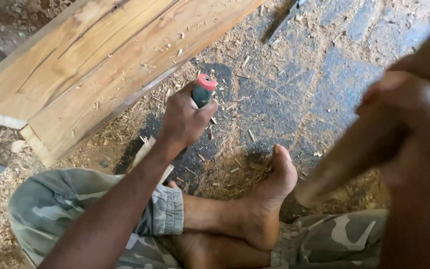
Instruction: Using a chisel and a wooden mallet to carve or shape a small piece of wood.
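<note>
Left hand (185, 119) fingers are wrapping tight round a chisel (202, 90), green handle with red cap sticking up above my fist, blade going down to a small pale wood piece (148, 152) just under the wrist. Right hand (399, 114) is gripping a wooden mallet handle (344, 162), raised close to camera, blurred. Big plank (100, 65) is lying just beyond the left fingers. Bare foot (265, 199) is resting between both hands on the sawdust-covered floor (294, 94).

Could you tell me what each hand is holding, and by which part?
The left hand grips a chisel by its green handle, just below the red cap. The right hand holds a blurred wooden handle near its upper end.
</note>
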